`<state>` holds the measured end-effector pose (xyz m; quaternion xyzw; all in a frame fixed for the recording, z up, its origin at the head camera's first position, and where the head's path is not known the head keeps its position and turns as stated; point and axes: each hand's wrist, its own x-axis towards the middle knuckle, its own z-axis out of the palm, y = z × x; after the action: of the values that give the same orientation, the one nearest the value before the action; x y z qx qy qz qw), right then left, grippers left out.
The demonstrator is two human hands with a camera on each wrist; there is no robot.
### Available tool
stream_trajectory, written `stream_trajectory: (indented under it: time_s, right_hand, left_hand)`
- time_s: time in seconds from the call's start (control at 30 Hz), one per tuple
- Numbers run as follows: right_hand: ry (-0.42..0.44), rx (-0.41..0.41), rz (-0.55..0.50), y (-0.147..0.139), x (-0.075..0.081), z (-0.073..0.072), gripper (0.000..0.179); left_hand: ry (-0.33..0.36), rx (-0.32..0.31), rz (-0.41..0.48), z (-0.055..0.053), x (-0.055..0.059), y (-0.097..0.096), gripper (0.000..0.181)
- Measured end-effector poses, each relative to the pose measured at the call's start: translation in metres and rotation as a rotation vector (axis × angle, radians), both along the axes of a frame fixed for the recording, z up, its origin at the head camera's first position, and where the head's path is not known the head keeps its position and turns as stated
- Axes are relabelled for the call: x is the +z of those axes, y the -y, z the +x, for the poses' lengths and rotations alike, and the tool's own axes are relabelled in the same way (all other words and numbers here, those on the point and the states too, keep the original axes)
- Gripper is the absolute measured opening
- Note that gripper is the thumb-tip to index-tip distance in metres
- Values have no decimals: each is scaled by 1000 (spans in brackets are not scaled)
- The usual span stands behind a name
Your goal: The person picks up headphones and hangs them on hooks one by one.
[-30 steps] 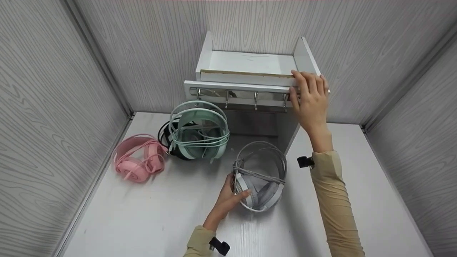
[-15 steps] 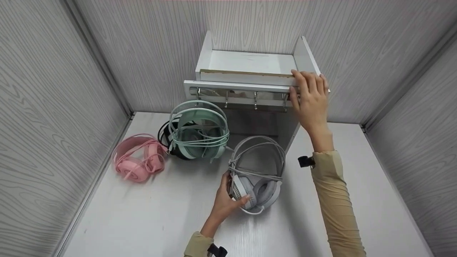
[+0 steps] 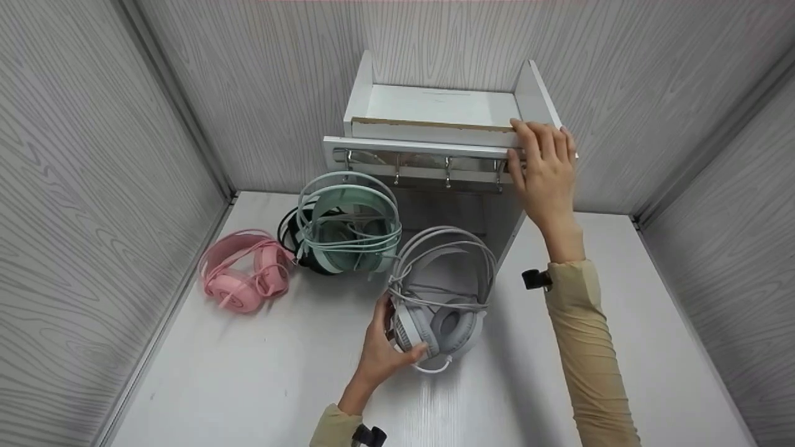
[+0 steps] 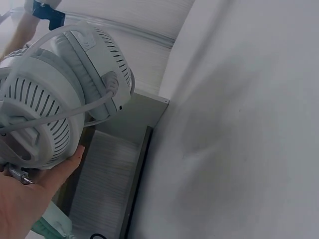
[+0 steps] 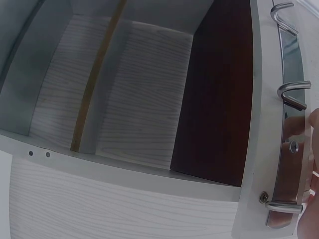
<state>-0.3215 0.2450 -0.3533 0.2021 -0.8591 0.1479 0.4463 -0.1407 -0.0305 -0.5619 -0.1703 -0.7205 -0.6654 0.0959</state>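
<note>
My left hand (image 3: 379,351) grips the left ear cup of a white-and-grey headset (image 3: 456,335), its cable wound around the band. In the left wrist view the thumb lies along the slotted cup of that headset (image 4: 45,114). The headset is upright, in front of the rack and below its hooks. My right hand (image 3: 546,174) holds the right end of the white hook board (image 3: 422,148), fingers over the top edge and thumb in front. A mint green headset (image 3: 354,248) hangs at the leftmost hook (image 3: 346,162), overlapping a black headset (image 3: 310,264) behind it.
A pink headset (image 3: 245,279) lies on the white table (image 3: 248,385) at the left. The white rack (image 3: 441,105) stands against the back wall; several metal hooks, such as this hook (image 3: 448,174), project from its front. Grained panels wall in the sides.
My left hand has shifted a little left and the headset has tilted and risen slightly with it, its band now higher. My right hand stays on the board.
</note>
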Motion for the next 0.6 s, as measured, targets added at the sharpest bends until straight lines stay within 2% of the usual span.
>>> stream_trajectory:
  time_s: [0.23,0.4,0.6]
  right_hand:
    - [4,-2,-1,1,0,0,41]
    - [4,-3,-1,0,0,0,41]
    - [4,-3,3,-1,-1,0,41]
  left_hand:
    - [-5,19,29,3,6,10,108]
    - [-18,54,54,1,10,20,109]
    - [-22,57,104,-1,12,30,113]
